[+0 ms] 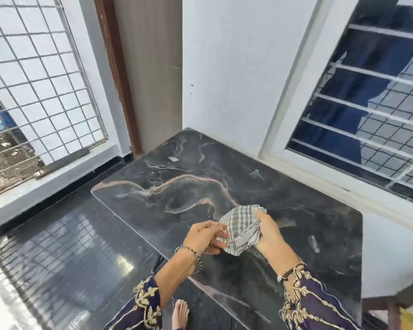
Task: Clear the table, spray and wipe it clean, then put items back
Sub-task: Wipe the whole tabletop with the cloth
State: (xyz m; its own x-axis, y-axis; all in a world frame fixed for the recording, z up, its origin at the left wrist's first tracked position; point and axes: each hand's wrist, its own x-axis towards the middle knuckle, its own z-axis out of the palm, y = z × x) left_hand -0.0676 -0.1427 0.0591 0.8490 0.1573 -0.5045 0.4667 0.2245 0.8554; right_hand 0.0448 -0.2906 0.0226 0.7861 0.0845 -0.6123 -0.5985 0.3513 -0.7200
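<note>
Held a checked cloth (pixel 241 231) above the near part of the dark marble surface (pixel 177 186) — right hand (pixel 270 234) grip wrapped round it, left hand (pixel 205 235) grip pinching its left edge.

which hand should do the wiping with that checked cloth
Right. The right hand cups most of the checked cloth over the dark tabletop; the left hand only pinches an edge.

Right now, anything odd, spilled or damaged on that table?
Mostly fine. The dark marble table has two small pale smudges near its far edge and by the window. Both the left hand and right hand hold the checked cloth.
</note>
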